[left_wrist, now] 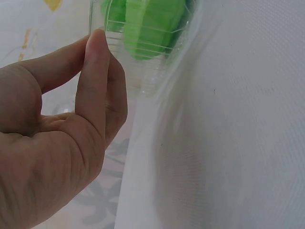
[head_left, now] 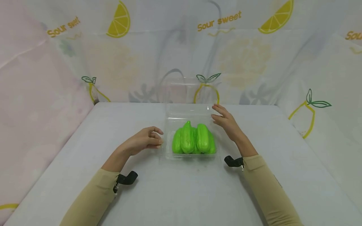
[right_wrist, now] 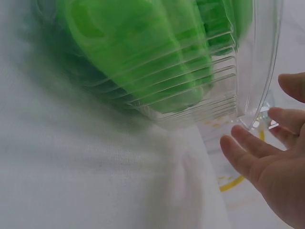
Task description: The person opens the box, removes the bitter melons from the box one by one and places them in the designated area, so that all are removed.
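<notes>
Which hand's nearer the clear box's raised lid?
Right. The right hand is beside the lid, at its lower right edge; contact unclear. The left hand is farther toward the person, fingertips at the left rim of the clear box.

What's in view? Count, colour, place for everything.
Table: one, white, across the lower head view
Clear container: one, transparent, mid-table
Container lid: one, transparent, raised at the container's far side
Green pieces: at least four, bright green, inside the clear container
Backdrop: count unclear, whitish with lemon prints, behind and beside the table
Wrist devices: two, black, one per wrist
Sleeves: two, tan, one per arm
Left hand: one, at the container's left edge
Right hand: one, beside the raised lid
</notes>
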`<state>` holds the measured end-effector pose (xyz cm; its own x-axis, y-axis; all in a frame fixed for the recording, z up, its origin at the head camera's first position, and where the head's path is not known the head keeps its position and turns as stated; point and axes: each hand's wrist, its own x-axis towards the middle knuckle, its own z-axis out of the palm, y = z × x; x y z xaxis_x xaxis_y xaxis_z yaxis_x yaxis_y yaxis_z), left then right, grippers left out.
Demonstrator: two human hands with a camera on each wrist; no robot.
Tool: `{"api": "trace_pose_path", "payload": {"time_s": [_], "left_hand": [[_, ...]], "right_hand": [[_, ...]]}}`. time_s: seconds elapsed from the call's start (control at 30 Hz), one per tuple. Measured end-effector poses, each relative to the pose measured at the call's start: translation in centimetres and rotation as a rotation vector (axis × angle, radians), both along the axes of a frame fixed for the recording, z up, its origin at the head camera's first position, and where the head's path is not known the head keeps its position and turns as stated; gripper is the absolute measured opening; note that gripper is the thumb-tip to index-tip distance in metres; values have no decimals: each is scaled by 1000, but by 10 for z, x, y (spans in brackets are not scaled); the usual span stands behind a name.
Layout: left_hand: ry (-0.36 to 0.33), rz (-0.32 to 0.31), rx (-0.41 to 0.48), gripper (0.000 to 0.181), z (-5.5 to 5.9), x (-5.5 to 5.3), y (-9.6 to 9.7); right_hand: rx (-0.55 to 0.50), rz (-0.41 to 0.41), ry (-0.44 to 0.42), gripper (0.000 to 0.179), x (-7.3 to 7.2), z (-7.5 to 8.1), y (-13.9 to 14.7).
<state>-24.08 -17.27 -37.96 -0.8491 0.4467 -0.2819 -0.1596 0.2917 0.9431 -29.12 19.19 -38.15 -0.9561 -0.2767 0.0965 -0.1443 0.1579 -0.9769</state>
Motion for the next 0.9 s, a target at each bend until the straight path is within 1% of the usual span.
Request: {"api": "trace_pose_path", "payload": {"time_s": [0.3, 0.63, 0.9], "left_hand": [[-15, -1, 11, 47, 1, 2, 1], [-34, -1, 11, 46, 2, 4, 2], [-44, -6, 13, 44, 3, 4, 2]], "right_hand": [[-10, -2, -37, 58, 1, -3, 1], [-9, 13, -74, 58, 0, -5, 3], [-46, 27, -119, 58, -1, -4, 0]]}}
